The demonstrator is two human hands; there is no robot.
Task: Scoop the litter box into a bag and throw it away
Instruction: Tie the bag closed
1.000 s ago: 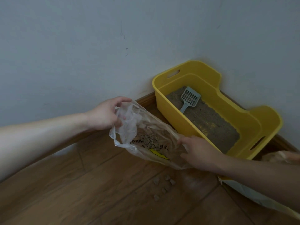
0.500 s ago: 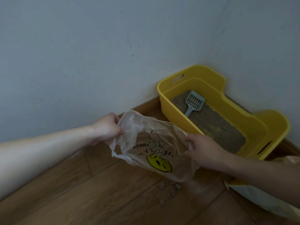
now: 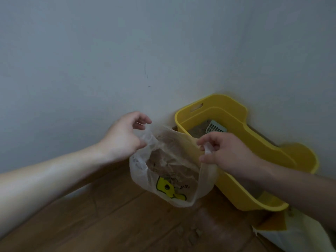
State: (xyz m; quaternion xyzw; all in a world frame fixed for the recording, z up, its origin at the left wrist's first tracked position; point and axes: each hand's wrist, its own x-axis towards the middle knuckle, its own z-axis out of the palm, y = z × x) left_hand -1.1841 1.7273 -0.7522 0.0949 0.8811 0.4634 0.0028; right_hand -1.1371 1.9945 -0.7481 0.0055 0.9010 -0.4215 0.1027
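Note:
A clear plastic bag with a yellow face print hangs above the wooden floor, with brownish litter clumps inside. My left hand pinches its left handle and my right hand grips its right handle, holding the mouth spread between them. Behind the bag, a yellow litter box stands in the wall corner. A grey-blue slotted scoop lies on the litter inside it, partly hidden by my right hand.
A few litter clumps lie on the wooden floor below the bag. A white and yellow sack rests at the lower right beside the box. Grey walls close off the corner.
Both hands have lifted the bag off the floor and taken it by its handles. The bag now hangs upright instead of lying slumped, and the view has tilted upward.

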